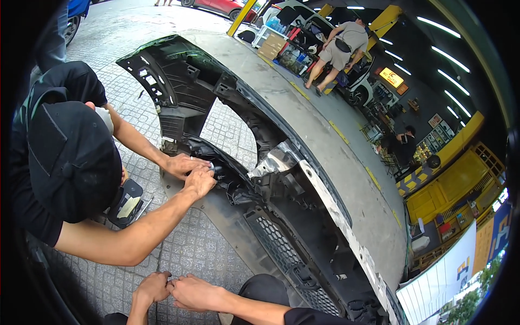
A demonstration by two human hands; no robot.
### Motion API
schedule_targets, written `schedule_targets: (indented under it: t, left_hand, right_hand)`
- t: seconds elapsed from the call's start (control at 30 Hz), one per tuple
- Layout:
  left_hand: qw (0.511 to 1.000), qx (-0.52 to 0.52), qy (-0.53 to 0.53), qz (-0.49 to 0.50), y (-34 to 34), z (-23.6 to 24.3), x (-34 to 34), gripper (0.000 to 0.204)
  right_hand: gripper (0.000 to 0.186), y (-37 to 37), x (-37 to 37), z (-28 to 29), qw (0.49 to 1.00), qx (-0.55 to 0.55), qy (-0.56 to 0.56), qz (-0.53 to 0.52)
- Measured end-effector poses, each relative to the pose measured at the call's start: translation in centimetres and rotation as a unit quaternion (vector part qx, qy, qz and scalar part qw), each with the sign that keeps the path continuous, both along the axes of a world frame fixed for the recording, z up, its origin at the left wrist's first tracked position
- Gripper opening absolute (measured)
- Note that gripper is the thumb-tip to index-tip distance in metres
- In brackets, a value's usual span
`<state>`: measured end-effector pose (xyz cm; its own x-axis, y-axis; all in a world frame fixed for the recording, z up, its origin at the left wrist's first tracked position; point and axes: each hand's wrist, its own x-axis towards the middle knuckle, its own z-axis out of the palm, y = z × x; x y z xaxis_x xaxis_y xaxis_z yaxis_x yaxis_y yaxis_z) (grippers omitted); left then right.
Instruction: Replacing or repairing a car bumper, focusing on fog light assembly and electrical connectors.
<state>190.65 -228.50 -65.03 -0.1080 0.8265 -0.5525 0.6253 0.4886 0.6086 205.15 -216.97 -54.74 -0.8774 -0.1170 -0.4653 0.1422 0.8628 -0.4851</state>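
My left hand [154, 287] and my right hand [192, 292] meet at the bottom centre above the paving, fingers curled together; anything between them is too small or hidden to make out. To their right lies a large black car bumper [290, 214] with a honeycomb grille [271, 241]. Across from me, a co-worker in a black cap [70, 157] bends over a dark fitting [216, 173] in the bumper, both hands [197, 181] on it.
A dark case [124, 206] rests beside the co-worker. A person [344, 46] stands by a white car and shelves [281, 35] behind. Another person [401, 149] sits deeper in the garage. A yellow cart [439, 189] is at right.
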Motion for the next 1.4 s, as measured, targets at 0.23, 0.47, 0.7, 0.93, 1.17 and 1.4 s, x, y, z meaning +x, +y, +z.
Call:
schedule_targets:
  t: [0.23,0.47,0.7,0.93,1.17,1.4]
  left_hand:
    - [1.0,0.022,0.009,-0.003,-0.3,0.1,1.1,0.037]
    - [1.0,0.008,-0.023,-0.018,0.0,0.0,0.8,0.038]
    - [0.999,0.014,-0.02,-0.022,0.0,0.2,1.0,0.039]
    - [0.999,0.034,-0.016,-0.007,-0.7,-0.5,0.8,0.045]
    - [1.0,0.01,0.016,-0.01,-0.3,-0.1,0.2,0.052]
    - [0.999,0.027,-0.008,0.032,-1.5,0.3,1.2,0.038]
  right_hand:
    - [0.045,0.3,0.3,1.1,0.997,0.015,0.065,0.044]
    - [0.047,0.7,-0.2,1.3,0.995,0.03,0.057,0.076]
    - [0.047,0.5,0.1,1.6,0.995,0.038,0.053,0.073]
    - [0.041,0.1,0.2,1.1,0.998,0.015,0.057,0.038]
    - [0.037,0.1,-0.4,0.8,0.999,0.017,0.018,0.028]
    - [0.043,-0.3,0.8,0.9,0.997,0.04,0.059,0.023]
